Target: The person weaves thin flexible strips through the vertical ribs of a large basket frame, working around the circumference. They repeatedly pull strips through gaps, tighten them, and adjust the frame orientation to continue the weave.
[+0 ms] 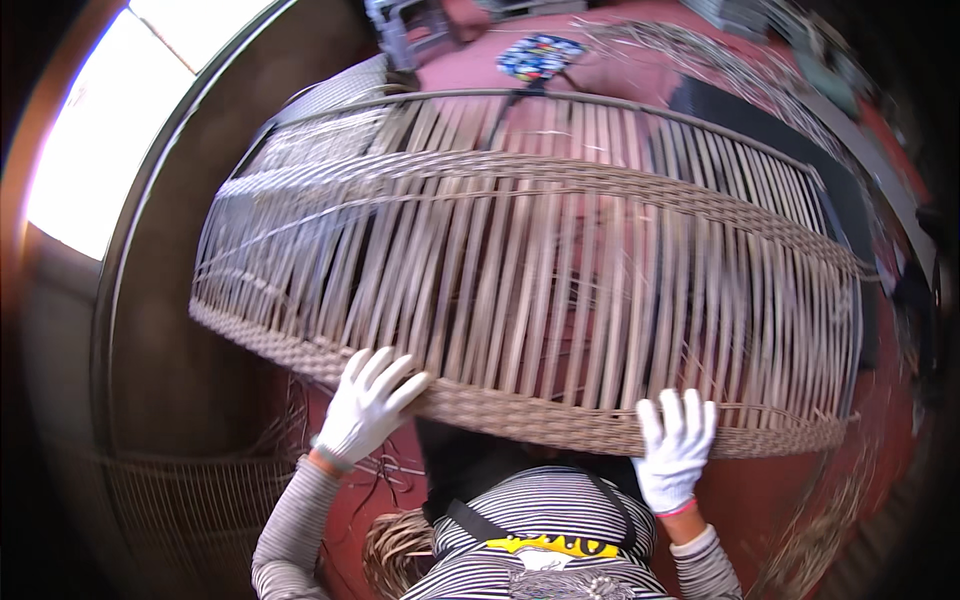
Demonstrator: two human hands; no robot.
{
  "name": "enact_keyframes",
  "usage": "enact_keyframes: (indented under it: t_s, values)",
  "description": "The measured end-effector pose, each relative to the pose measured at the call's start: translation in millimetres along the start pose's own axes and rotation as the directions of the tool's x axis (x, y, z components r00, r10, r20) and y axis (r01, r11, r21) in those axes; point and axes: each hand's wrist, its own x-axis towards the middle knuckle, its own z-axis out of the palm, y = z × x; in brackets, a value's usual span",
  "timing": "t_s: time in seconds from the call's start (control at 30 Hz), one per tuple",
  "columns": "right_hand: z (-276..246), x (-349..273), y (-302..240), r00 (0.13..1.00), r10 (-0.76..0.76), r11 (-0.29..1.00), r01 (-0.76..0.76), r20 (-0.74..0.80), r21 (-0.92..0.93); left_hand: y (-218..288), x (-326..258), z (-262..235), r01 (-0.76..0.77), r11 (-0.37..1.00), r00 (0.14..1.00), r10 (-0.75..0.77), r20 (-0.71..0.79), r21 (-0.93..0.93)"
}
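Note:
A large, curved wicker frame (560,404) of brown-grey rattan-like strands spans the view in front of me. Long, thin uprights run between its woven near band and a second woven band further off. My left hand (368,405), in a white knitted glove, holds the near band left of the middle, its fingers spread over the weave. My right hand (676,445), gloved the same way, grips that band further right, fingers laid over its edge. Both palms are hidden. The frame's left part is blurred.
A stool with a patterned seat (540,57) stands beyond the frame on the red floor (450,68). Loose strands (700,55) lie at the far right. A coil of strands (395,550) sits beside my body, and a grey plastic stool (412,30) stands at the back.

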Motion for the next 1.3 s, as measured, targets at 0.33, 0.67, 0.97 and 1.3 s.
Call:
enact_keyframes:
  t_s: [0.33, 0.67, 0.97, 1.3]
  values:
    - [14.9, -30.7, 118.1, 0.991, 0.135, 0.958, -0.135, -0.017, -0.254, 78.6, 53.9, 51.5, -0.222, 0.956, 0.936, 0.153, -0.316, -0.193]
    - [55.2, -40.4, 247.0, 0.996, 0.078, 0.924, -0.06, 0.032, -0.377, 152.9, 95.0, 77.8, -0.361, 0.769, 0.924, 0.216, -0.317, -0.527]
    - [54.8, -32.2, 248.8, 0.978, 0.185, 0.899, -0.129, 0.098, -0.419, 65.9, 9.4, 58.1, 0.089, 0.976, 0.948, -0.143, -0.284, -0.197]
    - [-17.7, 41.3, -15.9, 0.997, -0.058, 0.956, 0.04, 0.054, 0.29, 50.3, -26.1, 34.6, -0.025, 0.955, 0.928, -0.088, -0.363, -0.295]
